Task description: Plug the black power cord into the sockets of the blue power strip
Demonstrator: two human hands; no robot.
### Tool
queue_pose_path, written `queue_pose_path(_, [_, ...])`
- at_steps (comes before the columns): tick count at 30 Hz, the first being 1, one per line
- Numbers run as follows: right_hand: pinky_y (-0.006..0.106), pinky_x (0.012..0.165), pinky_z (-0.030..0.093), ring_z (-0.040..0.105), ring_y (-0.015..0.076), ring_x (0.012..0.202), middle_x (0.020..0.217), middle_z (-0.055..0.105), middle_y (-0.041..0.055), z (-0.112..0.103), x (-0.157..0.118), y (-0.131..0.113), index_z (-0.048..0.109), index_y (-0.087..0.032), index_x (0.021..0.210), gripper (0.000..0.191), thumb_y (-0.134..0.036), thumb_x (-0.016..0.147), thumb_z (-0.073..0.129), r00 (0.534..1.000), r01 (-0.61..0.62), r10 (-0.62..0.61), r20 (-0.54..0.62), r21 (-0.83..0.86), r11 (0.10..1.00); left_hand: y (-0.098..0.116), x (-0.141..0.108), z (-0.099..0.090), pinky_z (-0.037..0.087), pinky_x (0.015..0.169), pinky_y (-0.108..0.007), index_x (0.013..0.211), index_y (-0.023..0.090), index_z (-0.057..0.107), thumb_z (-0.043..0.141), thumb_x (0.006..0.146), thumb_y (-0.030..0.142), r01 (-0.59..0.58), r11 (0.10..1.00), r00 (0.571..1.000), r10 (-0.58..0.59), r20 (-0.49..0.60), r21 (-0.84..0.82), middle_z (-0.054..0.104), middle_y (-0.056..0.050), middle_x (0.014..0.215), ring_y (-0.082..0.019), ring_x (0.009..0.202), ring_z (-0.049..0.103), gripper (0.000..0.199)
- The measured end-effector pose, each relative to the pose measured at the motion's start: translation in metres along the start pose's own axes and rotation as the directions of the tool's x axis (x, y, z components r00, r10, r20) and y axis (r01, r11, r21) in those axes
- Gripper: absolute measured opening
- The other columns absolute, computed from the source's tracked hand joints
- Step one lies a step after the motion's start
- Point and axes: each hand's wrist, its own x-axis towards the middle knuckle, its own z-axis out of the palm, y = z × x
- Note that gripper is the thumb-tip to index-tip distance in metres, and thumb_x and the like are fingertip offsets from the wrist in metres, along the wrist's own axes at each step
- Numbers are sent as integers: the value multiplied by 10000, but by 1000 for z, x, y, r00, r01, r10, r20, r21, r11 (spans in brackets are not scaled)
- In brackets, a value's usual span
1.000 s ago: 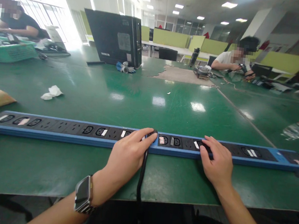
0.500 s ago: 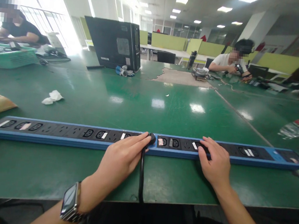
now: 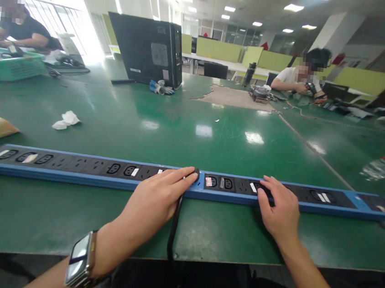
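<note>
Lengthwise, the blue-edged power strip [image 3: 221, 195] shows black sockets.

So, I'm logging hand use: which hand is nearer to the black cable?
Left. The left hand is over the upper end of the black cable, at the power strip; the right hand is farther right along the strip, apart from the cable.

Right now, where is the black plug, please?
In the head view, the black plug is partly under the left hand, near the middle of the blue power strip.
</note>
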Motion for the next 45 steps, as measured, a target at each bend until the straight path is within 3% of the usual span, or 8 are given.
queue_pose_path(10, [420,995,443,633,250,1151,1152,718,86,0,0,-1,683,-186,1025,254,-334,906,514,1000,-17,16,11,23,1000,-6,6,12,573,954,-402,1214,156,662,482,896,95,96,982,993,-107,-58,-161,662,-95,1282,-235,1130,664,370])
queue_pose_path(23, [410,998,428,624,247,1163,1162,713,86,0,0,1,676,-190,1032,262,-344,900,510,999,-17,17,31,17,1000,1,-2,16,565,970,-372,1211,154,647,458,940,145,124,984,988,-134,-75,-125,662,-108,1275,-226,1127,663,331])
queue_pose_path(30, [419,991,431,626,254,1160,1161,713,88,-1,0,-1,680,-192,1031,263,-345,896,513,999,-26,26,22,31,999,13,-7,21,579,946,-407,1252,154,622,470,917,115,40,999,999,-40,-14,-31,627,-123,1316,-260,1153,642,369])
queue_pose_path(36, [470,1025,412,610,278,1179,1172,709,97,-1,2,0,698,-197,995,257,-367,875,547,992,-123,116,56,143,982,10,-5,25,593,922,-359,1206,207,643,526,930,151,74,989,973,-101,-209,-131,688,-81,1234,-212,1076,688,305])
queue_pose_path(39, [448,960,470,657,271,1066,1071,736,94,-17,15,-18,706,-195,932,264,-415,854,584,939,-343,325,111,366,865,16,3,17,570,960,-335,1223,214,630,554,919,123,25,977,912,-109,-396,-211,675,-89,1256,-197,1102,675,326])
queue_pose_path(41, [376,814,529,687,225,869,922,741,80,-35,25,-42,695,-186,974,314,-452,876,561,875,-479,432,218,520,707,27,8,15,563,957,-308,1237,229,622,544,924,123,-76,974,916,-16,-400,-212,651,-90,1291,-188,1126,659,339])
queue_pose_path(43, [301,645,518,644,169,666,770,698,38,-54,31,-70,663,-185,1100,387,-487,896,533,836,-549,384,392,577,605,43,12,18,564,931,-279,1219,229,631,494,942,128,-187,959,942,114,-316,-211,653,-91,1276,-176,1112,660,325])
queue_pose_path(45, [257,528,457,577,138,556,647,616,-10,-67,31,-92,641,-198,1158,426,-510,884,549,792,-583,278,544,536,611,57,12,26,570,894,-252,1171,207,649,442,950,122,-215,940,956,148,-252,-266,676,-96,1209,-161,1062,675,314])
